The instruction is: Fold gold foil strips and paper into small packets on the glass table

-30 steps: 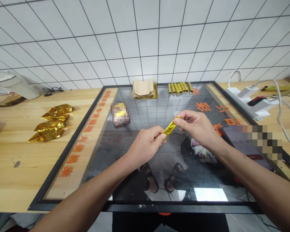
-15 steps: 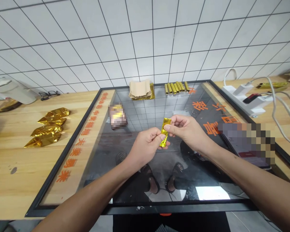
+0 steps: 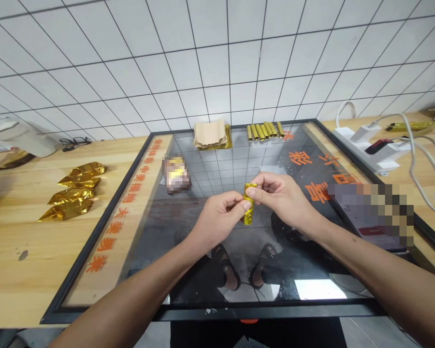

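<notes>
Between my two hands is a narrow folded strip of gold foil paper [image 3: 248,217], held upright above the glass panel. My left hand [image 3: 224,212] pinches its left edge with thumb and forefinger. Near the top end, my right hand [image 3: 277,192] grips it from the right, thumb on the front face. Beyond the hands lies a row of several rolled gold paper tubes [image 3: 264,131]. To their left sits a stack of brown-backed gold paper sheets [image 3: 210,135]. Several folded gold foil pieces [image 3: 72,193] rest on the wooden table at the left.
The black-framed glass panel [image 3: 105,208] lies on the wooden table [image 3: 14,251]. A blurred-out packet [image 3: 176,175] is on the glass. At the right are a phone [image 3: 366,222] and a white power strip [image 3: 366,150] with cables. Glasses [image 3: 74,143] and a white container [image 3: 18,135] stand left.
The gold foil strip has turned from slanting to nearly upright. My hands have drawn closer together around it, and the whole view has shifted slightly.
</notes>
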Demonstrator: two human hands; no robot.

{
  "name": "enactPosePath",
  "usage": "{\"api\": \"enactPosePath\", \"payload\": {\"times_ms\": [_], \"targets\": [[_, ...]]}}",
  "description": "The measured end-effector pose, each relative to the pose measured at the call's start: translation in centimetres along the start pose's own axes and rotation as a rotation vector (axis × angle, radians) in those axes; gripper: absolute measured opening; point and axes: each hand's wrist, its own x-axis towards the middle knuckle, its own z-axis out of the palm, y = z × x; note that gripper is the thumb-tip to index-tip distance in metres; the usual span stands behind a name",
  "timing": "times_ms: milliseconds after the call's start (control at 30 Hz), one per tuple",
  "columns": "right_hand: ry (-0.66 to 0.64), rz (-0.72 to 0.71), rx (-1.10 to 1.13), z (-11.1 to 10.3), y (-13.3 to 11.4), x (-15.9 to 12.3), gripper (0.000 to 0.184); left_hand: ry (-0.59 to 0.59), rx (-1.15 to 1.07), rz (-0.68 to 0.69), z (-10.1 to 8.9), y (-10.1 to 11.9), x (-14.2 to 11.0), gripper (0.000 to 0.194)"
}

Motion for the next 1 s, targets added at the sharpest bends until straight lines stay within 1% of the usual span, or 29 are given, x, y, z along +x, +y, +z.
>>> {"api": "enactPosePath", "payload": {"times_ms": [100, 233, 300, 367, 433, 567, 633, 767, 1000], "targets": [[-0.011, 0.005, 0.009, 0.0, -0.1, -0.1, 0.029, 0.023, 0.053, 0.029, 0.0, 0.0, -0.1, 0.033], [-0.009, 0.000, -0.002, 0.1, -0.2, -0.3, 0.031, -0.038, 0.067, -0.008, 0.0, 0.4, -0.1, 0.032], [-0.007, 0.001, -0.017, 0.1, -0.2, -0.3, 0.034, -0.048, 0.105, -0.005, 0.0, 0.6, 0.0, 0.034], [-0.021, 0.019, -0.023, 0.1, -0.2, -0.2, 0.036, -0.020, 0.118, 0.022, -0.1, 0.7, 0.1, 0.036], [-0.041, 0.043, -0.033, 0.2, -0.1, -0.1, 0.038, 0.029, 0.079, 0.029, -0.2, 0.6, 0.2, 0.036], [-0.073, 0.073, -0.094, 0.2, 0.1, 0.0, 0.043, 0.150, -0.046, -0.013, -0.4, -0.1, 0.5, 0.034], [-0.088, 0.094, -0.099, 0.3, 0.1, 0.0, 0.043, 0.184, -0.102, -0.034, -0.4, -0.3, 0.6, 0.034], [-0.085, 0.125, -0.067, 0.3, 0.2, 0.0, 0.043, 0.182, -0.134, -0.061, -0.4, -0.4, 0.7, 0.034], [-0.095, 0.142, -0.105, 0.3, 0.7, -0.1, 0.042, 0.187, -0.155, -0.094, 0.0, -0.4, 0.6, 0.033]]}}
